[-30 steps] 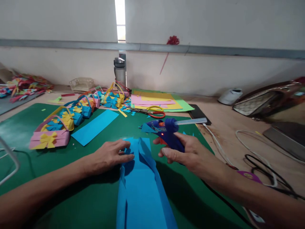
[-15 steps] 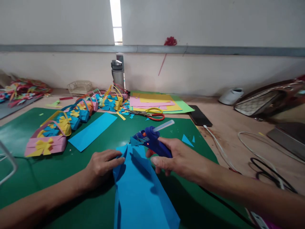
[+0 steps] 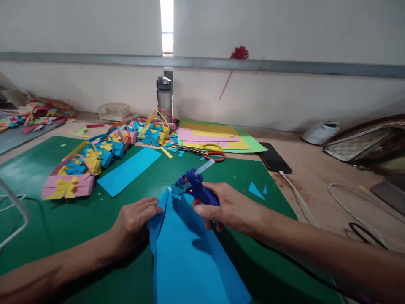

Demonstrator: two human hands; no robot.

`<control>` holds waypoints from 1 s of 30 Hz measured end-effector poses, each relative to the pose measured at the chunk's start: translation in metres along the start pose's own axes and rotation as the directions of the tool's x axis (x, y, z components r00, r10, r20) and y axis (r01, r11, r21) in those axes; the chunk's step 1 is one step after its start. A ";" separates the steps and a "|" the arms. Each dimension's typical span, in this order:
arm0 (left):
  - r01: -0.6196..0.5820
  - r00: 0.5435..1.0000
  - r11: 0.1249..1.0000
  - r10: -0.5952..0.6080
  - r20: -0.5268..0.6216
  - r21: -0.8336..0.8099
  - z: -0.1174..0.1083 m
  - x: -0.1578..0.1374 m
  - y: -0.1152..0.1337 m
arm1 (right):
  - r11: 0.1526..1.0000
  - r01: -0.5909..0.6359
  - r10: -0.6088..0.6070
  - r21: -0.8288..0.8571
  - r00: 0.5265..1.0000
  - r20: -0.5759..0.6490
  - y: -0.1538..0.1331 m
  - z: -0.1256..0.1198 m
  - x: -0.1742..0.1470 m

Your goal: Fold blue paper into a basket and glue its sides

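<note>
My right hand [image 3: 218,202] is closed round the handle of a blue hot glue gun [image 3: 194,185], a clear glue stick [image 3: 204,167] poking up from its back. The gun's nozzle end lies over the far edge of a folded blue sheet of paper [image 3: 190,257], partly behind a small blue flap. On the sheet's left side, my left hand [image 3: 136,223] pinches its raised fold between thumb and fingers. Several small paper baskets with bows [image 3: 69,188] stand in a row to the left, beside a flat blue paper strip [image 3: 129,171].
Scissors [image 3: 209,152] lie before stacked coloured sheets [image 3: 218,137]. A phone [image 3: 274,158] with a white cable is at right, near blue scraps [image 3: 255,191]. A bottle [image 3: 164,95] stands at the back; a bag [image 3: 357,141] lies far right. The gun's black cord [image 3: 294,266] trails right.
The view has shifted slightly left. The glue gun has moved a little toward the left fold, and the left flap is now pressed inward by my left hand.
</note>
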State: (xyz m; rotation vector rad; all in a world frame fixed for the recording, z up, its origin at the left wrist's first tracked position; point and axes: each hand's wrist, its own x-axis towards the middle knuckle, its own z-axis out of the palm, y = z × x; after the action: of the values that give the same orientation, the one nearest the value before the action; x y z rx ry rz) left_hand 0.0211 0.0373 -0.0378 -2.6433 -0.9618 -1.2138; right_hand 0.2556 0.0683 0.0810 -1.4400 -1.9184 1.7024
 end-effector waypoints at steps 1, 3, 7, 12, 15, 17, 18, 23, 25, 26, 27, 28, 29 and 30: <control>0.009 1.000 1.000 -0.009 0.017 0.002 0.000 0.001 0.000 | 1.000 -0.012 0.011 -0.007 1.000 -0.005 0.000 0.001 0.002; 0.023 0.998 1.000 -0.023 0.050 0.011 0.001 0.001 0.001 | 1.000 -0.024 0.023 -0.015 1.000 -0.010 0.000 0.001 0.006; 0.034 0.997 0.999 -0.035 0.071 0.012 0.001 0.002 0.001 | 1.000 -0.019 0.019 -0.020 1.000 -0.004 0.001 0.003 0.011; 0.042 0.996 0.999 -0.044 0.074 0.034 0.002 0.001 0.000 | 0.998 -0.045 0.045 -0.045 0.999 -0.010 0.001 0.004 0.015; 0.030 0.996 0.998 -0.035 0.080 0.056 0.004 0.000 -0.001 | 0.997 -0.051 0.051 -0.058 0.999 -0.006 0.002 0.003 0.014; 0.021 0.996 0.998 -0.025 0.086 0.057 0.004 0.000 -0.001 | 0.997 -0.051 0.051 -0.056 0.999 -0.003 0.003 0.003 0.013; 0.017 0.996 0.998 -0.022 0.090 0.055 0.004 0.000 -0.001 | 0.997 -0.052 0.052 -0.056 0.999 -0.002 0.004 0.003 0.013; 0.011 0.995 0.998 -0.018 0.097 0.067 0.003 0.000 0.000 | 0.996 -0.051 0.051 -0.069 0.999 0.004 0.003 0.002 0.011; 0.016 0.993 0.998 -0.024 0.116 0.064 0.003 0.000 0.000 | 0.996 -0.047 0.048 -0.072 0.999 0.009 0.003 0.002 0.011; 0.020 0.992 0.998 -0.028 0.126 0.062 0.003 0.000 0.000 | 0.996 -0.046 0.046 -0.071 0.999 0.009 0.002 0.002 0.012; 0.024 0.991 0.998 -0.032 0.131 0.061 0.003 -0.001 -0.001 | 0.997 -0.044 0.044 -0.069 0.999 0.009 0.002 0.002 0.011; 0.025 0.991 0.998 -0.033 0.131 0.063 0.003 -0.001 -0.001 | 0.997 -0.039 0.040 -0.069 0.999 0.008 0.001 0.002 0.011; 0.022 0.991 0.998 -0.030 0.128 0.067 0.003 -0.001 -0.001 | 0.996 -0.034 0.035 -0.077 0.999 0.008 0.001 0.001 0.011; 0.016 0.992 0.997 -0.024 0.123 0.072 0.003 -0.001 -0.001 | 0.995 -0.031 0.032 -0.092 0.999 0.008 0.000 0.001 0.010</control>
State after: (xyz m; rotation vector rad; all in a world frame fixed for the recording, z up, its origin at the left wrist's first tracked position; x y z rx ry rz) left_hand 0.0221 0.0383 -0.0411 -2.6862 -1.0319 -1.0092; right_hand 0.2499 0.0755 0.0759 -1.5045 -2.0133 1.6573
